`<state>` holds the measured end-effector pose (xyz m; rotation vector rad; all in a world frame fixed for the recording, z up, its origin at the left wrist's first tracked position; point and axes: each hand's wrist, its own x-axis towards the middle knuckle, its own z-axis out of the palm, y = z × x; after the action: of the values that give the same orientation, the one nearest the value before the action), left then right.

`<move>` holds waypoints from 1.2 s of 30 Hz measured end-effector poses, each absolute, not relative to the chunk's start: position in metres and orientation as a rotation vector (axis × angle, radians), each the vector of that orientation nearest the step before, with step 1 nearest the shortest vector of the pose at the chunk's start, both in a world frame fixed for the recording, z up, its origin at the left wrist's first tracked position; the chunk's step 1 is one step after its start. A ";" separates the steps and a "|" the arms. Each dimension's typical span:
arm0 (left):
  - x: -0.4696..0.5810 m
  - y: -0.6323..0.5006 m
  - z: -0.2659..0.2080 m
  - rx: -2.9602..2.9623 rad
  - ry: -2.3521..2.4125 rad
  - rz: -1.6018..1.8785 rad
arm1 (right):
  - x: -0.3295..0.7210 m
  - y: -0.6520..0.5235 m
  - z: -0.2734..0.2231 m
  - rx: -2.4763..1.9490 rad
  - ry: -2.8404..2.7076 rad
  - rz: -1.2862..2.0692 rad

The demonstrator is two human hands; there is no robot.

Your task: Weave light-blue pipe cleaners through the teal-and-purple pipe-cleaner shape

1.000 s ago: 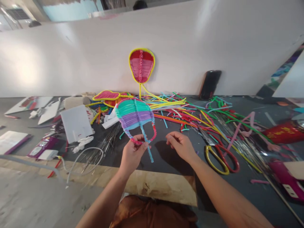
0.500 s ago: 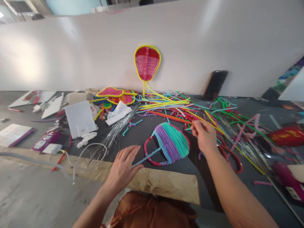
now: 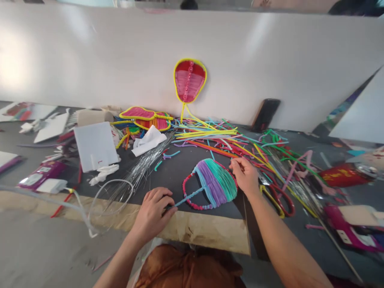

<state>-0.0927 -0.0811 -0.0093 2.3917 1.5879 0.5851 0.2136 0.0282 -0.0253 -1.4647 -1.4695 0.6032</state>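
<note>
A pipe-cleaner fan [image 3: 217, 182] lies on the dark table before me, with purple and turquoise rows, a pink-and-blue wrapped rim and a twisted light-blue handle [image 3: 189, 196]. My left hand [image 3: 157, 210] has its thumb and curled fingers closed round the handle's lower end. At the fan's upper right edge, my right hand [image 3: 244, 174] is closed in a pinch. What sits between those fingertips is too small to make out. Beyond the fan, a heap of loose pipe cleaners [image 3: 210, 132] in many colours spreads along the table.
A finished-looking yellow-rimmed pink fan [image 3: 190, 80] stands against the white board [image 3: 120, 60]. A phone [image 3: 265, 115] leans there too. Scissors [image 3: 283, 196] lie right of my right hand. Thin wires [image 3: 135, 168], a white card [image 3: 96, 146] and a cable [image 3: 90, 216] are on the left.
My left fingers, stretched out before, have curled in around the handle. My right hand has come left and slightly lower, close against the fan's edge. The view has turned right.
</note>
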 end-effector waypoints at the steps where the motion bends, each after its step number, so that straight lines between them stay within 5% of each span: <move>1: -0.094 -0.080 -0.010 2.392 1.580 0.594 | 0.215 0.030 -0.025 -1.469 -1.462 0.583; 12: -0.101 -0.077 -0.015 2.342 1.531 0.643 | 0.169 0.090 0.005 -1.856 -2.066 0.464; 23: -0.104 -0.081 -0.016 2.308 1.445 0.774 | 0.153 0.128 0.023 -2.202 -2.045 0.393; 32: -0.106 -0.082 -0.020 2.329 1.448 0.763 | 0.213 0.105 0.096 -1.803 -1.795 0.620; 36: -0.101 -0.083 -0.021 2.395 1.478 0.752 | 0.227 0.090 0.110 -1.306 -1.359 0.930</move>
<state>-0.1015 -0.0832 -0.0213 2.3949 1.4784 0.7525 0.2271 0.0895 0.1102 -1.3058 -1.3588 0.9301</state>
